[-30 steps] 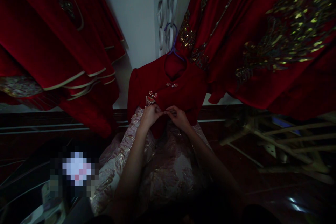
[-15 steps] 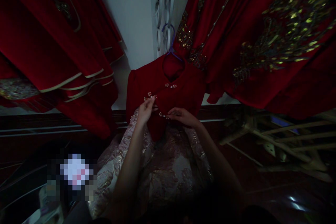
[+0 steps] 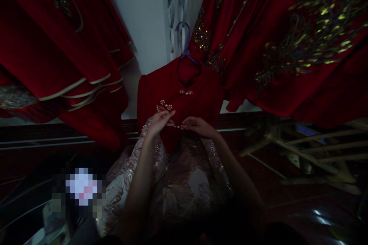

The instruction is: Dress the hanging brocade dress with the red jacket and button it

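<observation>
Left grip (image 3: 160, 121) pinching the front flap of the red jacket (image 3: 198, 101) just beside a beaded clasp (image 3: 178, 126); right grip (image 3: 198, 125) closed on the same clasp from the other side, fingertips of both nearly touching. Jacket hanging on a purple hanger (image 3: 184, 42) against a white wall (image 3: 143, 19), two more pearl clasps (image 3: 186, 92) above on its chest. Pale brocade skirt (image 3: 184, 183) spread directly below the jacket. Red embroidered garments (image 3: 301, 46) hung at right, red gold-trimmed garments (image 3: 57, 57) at left. Wooden rack (image 3: 310, 149) low at right. Lighting dim
</observation>
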Demonstrator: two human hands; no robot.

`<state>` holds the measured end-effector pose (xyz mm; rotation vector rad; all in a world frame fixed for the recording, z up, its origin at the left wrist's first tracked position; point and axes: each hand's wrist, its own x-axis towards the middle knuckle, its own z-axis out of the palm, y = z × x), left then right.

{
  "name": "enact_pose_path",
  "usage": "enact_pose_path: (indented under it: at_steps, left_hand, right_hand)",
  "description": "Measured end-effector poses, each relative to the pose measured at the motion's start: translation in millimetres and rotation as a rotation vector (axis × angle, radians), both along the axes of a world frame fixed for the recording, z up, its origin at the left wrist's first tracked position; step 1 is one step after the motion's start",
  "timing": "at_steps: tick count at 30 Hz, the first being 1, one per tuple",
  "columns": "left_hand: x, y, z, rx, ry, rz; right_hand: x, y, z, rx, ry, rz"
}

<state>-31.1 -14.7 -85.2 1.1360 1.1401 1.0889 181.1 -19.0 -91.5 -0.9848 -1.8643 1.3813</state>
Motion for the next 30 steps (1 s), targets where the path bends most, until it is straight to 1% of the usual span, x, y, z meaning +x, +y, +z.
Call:
enact_pose_path:
  at_steps: [3,4,5,7,10,13,16,19,23,25,30]
  left_hand:
    - [-8,-7,0.5,0.111,0.248,-0.246]
    - [-11,-9,1.0,0.17,0.316,-0.298]
    - [-13,-11,1.4,0.226,0.378,-0.321]
    - [-16,-12,1.9,0.305,0.485,-0.326]
    - [-16,-11,1.7,0.342,0.56,-0.307]
    - [-10,-10,2.0,0.36,0.594,-0.242]
    - [-4,-8,1.0,0.346,0.629,-0.169]
    - [-1,-6,-3.4,0.329,0.6,-0.106]
    - [3,-2,-9.2,0.268,0.486,0.007]
    - [7,-1,-9.9,0.223,0.407,0.043]
    - [15,1,-9.1,0.068,0.139,0.082]
  right_hand:
    - [-1,1,-2.5,0.016,-0.016,-0.011]
    - [-1,2,-4.1,0.014,-0.016,-0.013]
    - [-1,3,-5.8,0.01,-0.013,-0.016]
    - [-2,5,-9.2,0.0,0.003,-0.029]
    - [-3,6,-13.2,0.005,0.035,-0.064]
    - [-6,6,-15.1,0.039,0.078,-0.098]
    - [-9,6,-15.1,0.114,0.089,-0.124]
    - [-12,6,-14.5,0.194,0.043,-0.157]
    - [-15,5,-16.1,0.249,0.018,-0.224]
    - [-16,5,-17.6,0.257,0.02,-0.256]
    - [-23,3,-19.4,0.271,0.058,-0.316]
